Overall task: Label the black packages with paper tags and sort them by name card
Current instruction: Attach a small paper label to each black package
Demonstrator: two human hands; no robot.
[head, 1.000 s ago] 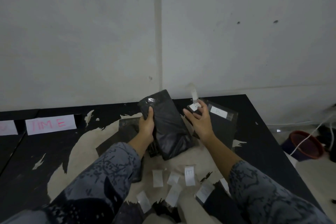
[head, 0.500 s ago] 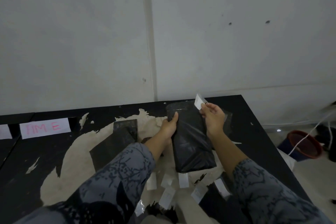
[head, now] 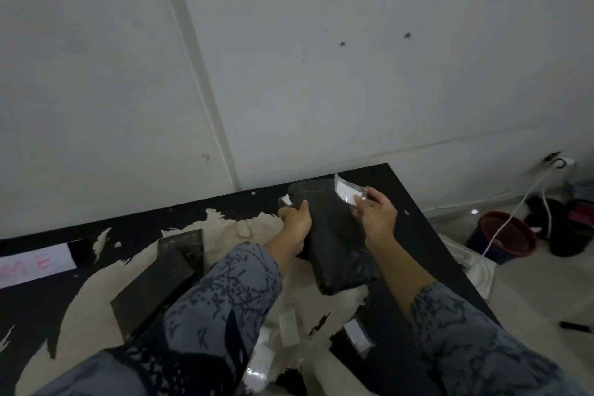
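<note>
Both hands (head: 295, 219) hold package (head: 334, 244); right grip (head: 374, 215) pinches tag (head: 348, 193).

Both arms, in patterned blue-grey sleeves pushed up the forearms, extended forward with the 2 hands level and near each other. The left hand (head: 294, 219) was curled, thumb uppermost, gripping the black package (head: 334, 244) by its left edge. The right hand (head: 376, 219) was raised slightly, its fingertips (head: 363, 201) pinching a paper tag (head: 345, 193) at the package's top corner.
</note>
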